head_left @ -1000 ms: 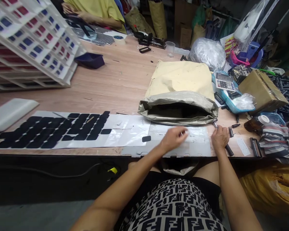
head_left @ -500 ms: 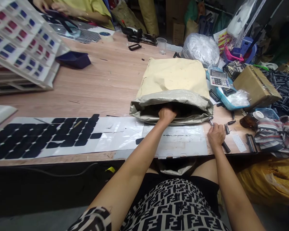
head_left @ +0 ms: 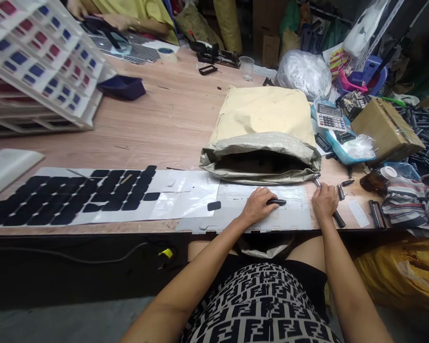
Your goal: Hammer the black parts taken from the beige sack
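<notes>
My left hand (head_left: pixel 258 205) rests on a clear plastic sheet (head_left: pixel 293 193) at the table's front edge, fingers closed on a small black flat piece (head_left: pixel 277 202). My right hand (head_left: pixel 323 202) is closed on a black-handled tool (head_left: pixel 338 218) with a metal tip, just right of the sheet. Behind both hands lies an open woven sack (head_left: pixel 264 143) with its dark mouth facing me. One loose black piece (head_left: pixel 214 206) lies on the sheet left of my left hand.
A long white sheet covered with several black pads (head_left: pixel 75 195) stretches left. A white rack of blue and red items (head_left: pixel 39 62) stands far left. A calculator (head_left: pixel 331 116), a cardboard box (head_left: pixel 386 128) and clutter fill the right. Another person's hands (head_left: pixel 121 21) work at the far side.
My left hand reached into the sack's mouth, then came back out to the clear sheet holding a black piece. My right hand stayed on the tool.
</notes>
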A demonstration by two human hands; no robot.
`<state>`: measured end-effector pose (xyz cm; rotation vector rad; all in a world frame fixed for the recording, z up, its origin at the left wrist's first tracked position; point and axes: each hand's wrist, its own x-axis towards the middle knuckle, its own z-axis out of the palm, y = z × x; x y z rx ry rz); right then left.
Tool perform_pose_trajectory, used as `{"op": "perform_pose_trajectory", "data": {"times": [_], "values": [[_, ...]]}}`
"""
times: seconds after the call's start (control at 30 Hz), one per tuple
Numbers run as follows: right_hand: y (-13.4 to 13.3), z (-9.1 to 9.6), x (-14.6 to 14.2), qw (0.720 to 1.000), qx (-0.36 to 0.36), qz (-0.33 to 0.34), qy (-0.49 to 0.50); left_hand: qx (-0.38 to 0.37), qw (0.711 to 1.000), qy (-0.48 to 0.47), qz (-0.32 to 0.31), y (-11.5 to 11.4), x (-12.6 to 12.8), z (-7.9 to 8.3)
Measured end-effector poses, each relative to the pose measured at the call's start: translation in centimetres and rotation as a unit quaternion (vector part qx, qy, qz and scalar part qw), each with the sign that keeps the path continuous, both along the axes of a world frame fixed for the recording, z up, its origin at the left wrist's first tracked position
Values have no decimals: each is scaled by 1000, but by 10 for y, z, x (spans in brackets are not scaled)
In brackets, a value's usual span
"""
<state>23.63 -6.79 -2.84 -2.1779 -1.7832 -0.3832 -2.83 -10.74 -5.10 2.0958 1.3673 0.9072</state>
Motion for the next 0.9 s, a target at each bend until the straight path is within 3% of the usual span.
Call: {"op": "perform_pose_trajectory", "data": {"times": [0.3,0.43,0.53,0.63,0.9], "values": [[-11,4,1,999,-9,39,21,-16,1000,10,-25,3,-2,2],[-49,13,-12,985,-4,105,139,-13,999,9,-34,4,-2,1],[-82,25,-28,949,-2,192,252,-11,999,13,-35,5,-3,1],[-104,36,-43,924,-8,234,304,-14,999,20,-35,5,-3,0],[-113,27,-52,926,-28,261,272,-6,999,20,-36,5,-3,-2]]}}
